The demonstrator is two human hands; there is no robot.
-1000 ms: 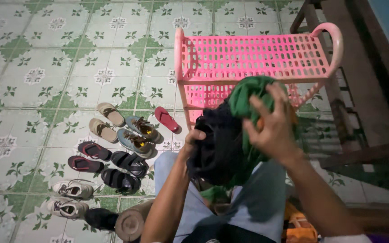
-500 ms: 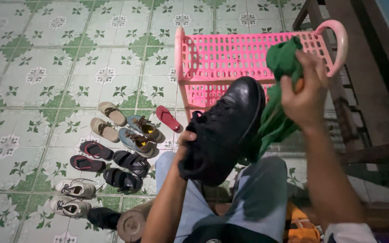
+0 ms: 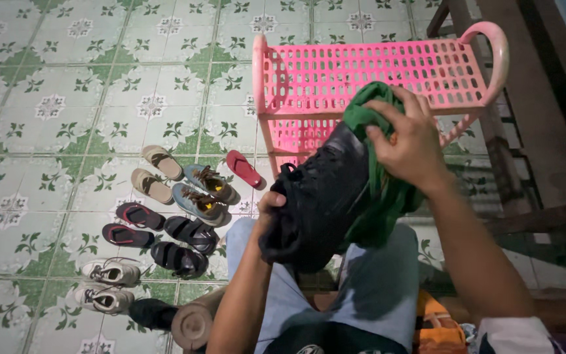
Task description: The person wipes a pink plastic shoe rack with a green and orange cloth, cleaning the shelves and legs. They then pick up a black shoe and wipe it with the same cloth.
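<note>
Cloth pressed on a black shoe

The left hand grips the black shoe at its heel; the right hand, fingers closed on a green cloth, presses its toe.

The green-patterned tiled floor carries a pink plastic rack and paired shoes.
</note>
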